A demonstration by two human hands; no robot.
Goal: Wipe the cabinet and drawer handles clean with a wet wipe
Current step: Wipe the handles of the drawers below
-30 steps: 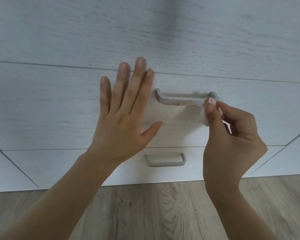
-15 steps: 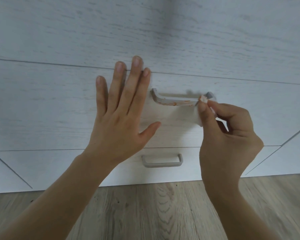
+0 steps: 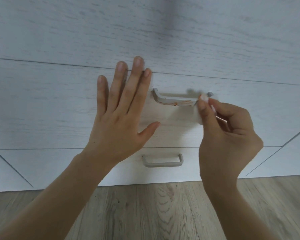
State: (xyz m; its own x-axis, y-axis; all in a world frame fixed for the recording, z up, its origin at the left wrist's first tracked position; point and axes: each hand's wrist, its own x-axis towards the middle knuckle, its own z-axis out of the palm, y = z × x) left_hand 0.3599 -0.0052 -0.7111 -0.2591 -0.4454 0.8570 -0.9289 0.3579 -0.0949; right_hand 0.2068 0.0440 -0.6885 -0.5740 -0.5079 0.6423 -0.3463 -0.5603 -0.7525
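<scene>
Now the right hand (image 3: 227, 135) pinches the wipe (image 3: 197, 118) on the handle's (image 3: 164, 99) right end. An orange smear (image 3: 183, 102) lies just left of that pinch. The left hand (image 3: 118, 115), fingers straight, braces the drawer (image 3: 59, 110). The next move likely calls for sliding the pinch leftward over the smear.

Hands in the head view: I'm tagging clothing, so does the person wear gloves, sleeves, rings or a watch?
Nothing worn shows. The left hand and right hand are ungloved, and no ring shows on either. There is no watch or band on either wrist, and both forearms are bare to the frame's edge.
</scene>
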